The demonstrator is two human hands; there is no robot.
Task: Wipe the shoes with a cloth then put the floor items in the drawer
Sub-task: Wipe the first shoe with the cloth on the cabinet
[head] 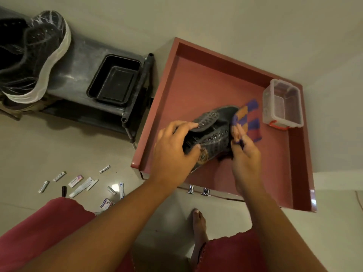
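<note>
While the left hand (pixel 172 152) grips a dark grey shoe (pixel 211 134) with fingers curled over its top and thumb on the side, the right hand (pixel 245 154) pinches a purple, orange and red checked cloth (pixel 246 122) against the shoe's toe end. All of that sits above the open reddish drawer (pixel 196 85), which also has a clear plastic box (pixel 282 104) in its far right corner. Over on the floor to the left there's a scatter of small tubes and packets (pixel 82 185). A second shoe (pixel 33 55) with a white sole rests on the metal rack (pixel 82 55), next to a black tray (pixel 115 79).
</note>
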